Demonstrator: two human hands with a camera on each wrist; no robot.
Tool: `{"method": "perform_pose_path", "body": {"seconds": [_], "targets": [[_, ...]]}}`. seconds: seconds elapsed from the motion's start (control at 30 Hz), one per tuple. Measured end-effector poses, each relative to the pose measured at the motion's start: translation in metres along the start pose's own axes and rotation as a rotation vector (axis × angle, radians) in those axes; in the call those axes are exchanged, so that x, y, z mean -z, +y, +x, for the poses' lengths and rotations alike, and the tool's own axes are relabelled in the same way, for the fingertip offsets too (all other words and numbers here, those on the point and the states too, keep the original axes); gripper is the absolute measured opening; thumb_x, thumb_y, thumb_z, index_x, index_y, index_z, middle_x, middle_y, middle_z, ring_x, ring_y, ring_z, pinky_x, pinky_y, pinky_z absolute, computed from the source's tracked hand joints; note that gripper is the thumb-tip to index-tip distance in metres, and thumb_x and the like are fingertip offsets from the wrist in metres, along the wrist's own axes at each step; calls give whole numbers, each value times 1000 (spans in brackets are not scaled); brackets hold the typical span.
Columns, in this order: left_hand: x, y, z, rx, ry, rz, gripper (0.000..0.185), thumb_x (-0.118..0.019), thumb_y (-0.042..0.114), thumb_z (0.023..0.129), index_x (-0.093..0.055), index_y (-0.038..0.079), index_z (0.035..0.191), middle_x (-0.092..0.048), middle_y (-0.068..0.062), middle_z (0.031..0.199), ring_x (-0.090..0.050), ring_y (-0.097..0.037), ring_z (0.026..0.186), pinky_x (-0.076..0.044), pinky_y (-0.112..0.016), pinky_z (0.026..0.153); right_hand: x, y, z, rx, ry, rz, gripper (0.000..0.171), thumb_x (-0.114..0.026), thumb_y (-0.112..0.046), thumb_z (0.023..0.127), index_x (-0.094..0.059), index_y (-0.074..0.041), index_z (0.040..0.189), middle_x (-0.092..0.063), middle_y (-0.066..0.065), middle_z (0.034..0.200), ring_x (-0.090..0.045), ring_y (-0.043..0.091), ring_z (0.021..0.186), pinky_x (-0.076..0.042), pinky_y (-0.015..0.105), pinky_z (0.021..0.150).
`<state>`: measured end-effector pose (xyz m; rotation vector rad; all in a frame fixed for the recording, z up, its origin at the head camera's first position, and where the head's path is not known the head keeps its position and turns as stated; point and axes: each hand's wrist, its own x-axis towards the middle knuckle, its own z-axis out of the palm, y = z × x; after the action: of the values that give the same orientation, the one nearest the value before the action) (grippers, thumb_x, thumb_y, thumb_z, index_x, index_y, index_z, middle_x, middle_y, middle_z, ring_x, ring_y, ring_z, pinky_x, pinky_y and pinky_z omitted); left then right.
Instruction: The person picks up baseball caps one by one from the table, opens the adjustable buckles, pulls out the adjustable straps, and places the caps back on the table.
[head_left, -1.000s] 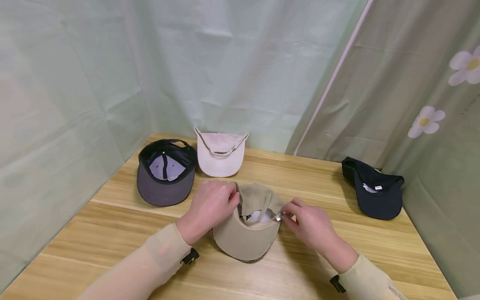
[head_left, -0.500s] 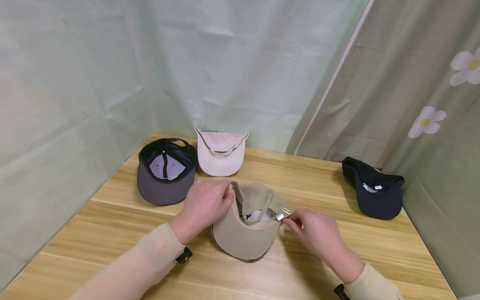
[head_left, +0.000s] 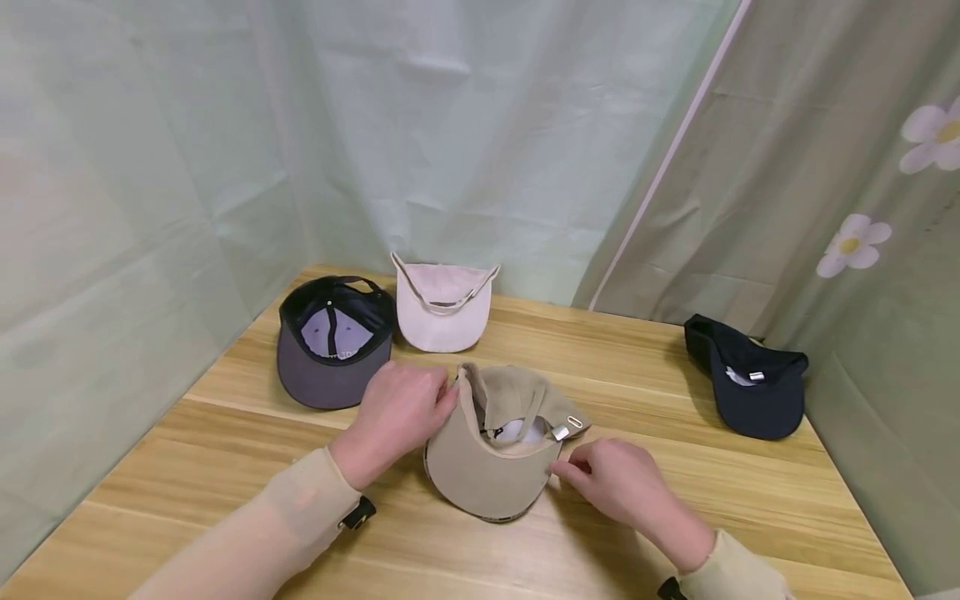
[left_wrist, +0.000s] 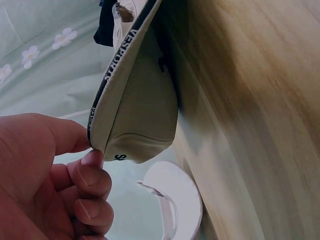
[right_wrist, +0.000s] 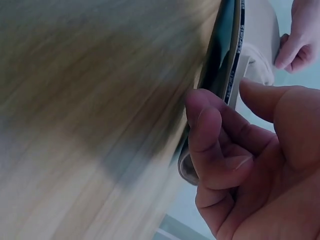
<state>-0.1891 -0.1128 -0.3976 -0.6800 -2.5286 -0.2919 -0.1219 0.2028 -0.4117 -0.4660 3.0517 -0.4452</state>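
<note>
Your left hand is pinching the edge of the tan cap, which is lying upturned between your hands on the worktop; your right hand is flanking the brim, thumb and fingers apart.

Beige cap upside dn on tbl

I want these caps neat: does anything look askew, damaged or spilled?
The navy cap at the far right looks slumped and angled, unlike the rounder dark grey cap. On the beige cap, the metal buckle and the fabric around it poke out sideways, breaking the round outline. No spill or damage shows.
</note>
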Motion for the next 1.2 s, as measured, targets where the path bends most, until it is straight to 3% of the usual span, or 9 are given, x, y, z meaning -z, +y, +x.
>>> {"method": "perform_pose_path", "body": {"seconds": [0.53, 0.87, 1.0, 1.2], "targets": [[-4, 1, 1, 4, 5, -7, 54, -76, 18, 99, -41, 21, 59, -31, 9, 51, -42, -20, 47, -43, -45, 56, -7, -7, 6, -4, -48, 119, 41, -76, -47, 103, -68, -30, 67, -53, -22, 58, -47, 5, 57, -41, 34, 60], [-7, 2, 1, -21, 26, -4, 54, -76, 16, 99, -40, 21, 59, -31, 9, 50, -46, -24, 46, -44, -47, 55, -7, -5, 9, -126, -10, 210, 24, -78, -38, 103, -74, -30, 81, -63, -17, 72, -55, 8, 66, -47, 37, 67], [-8, 4, 3, -39, 15, 1, 55, -77, 17, 99, -40, 21, 58, -31, 9, 50, -46, -23, 45, -43, -46, 52, -5, -1, 11, -181, 20, 271, 24, -76, -37, 104, -73, -27, 82, -65, -13, 72, -57, 10, 64, -46, 37, 65], [-11, 7, 7, -60, -32, -4, 53, -77, 20, 99, -41, 21, 60, -32, 10, 51, -42, -18, 46, -41, -43, 50, -3, 6, 12, -247, -11, 397, 24, -70, -32, 107, -70, -19, 87, -69, -6, 72, -63, 15, 58, -49, 35, 58]]}}
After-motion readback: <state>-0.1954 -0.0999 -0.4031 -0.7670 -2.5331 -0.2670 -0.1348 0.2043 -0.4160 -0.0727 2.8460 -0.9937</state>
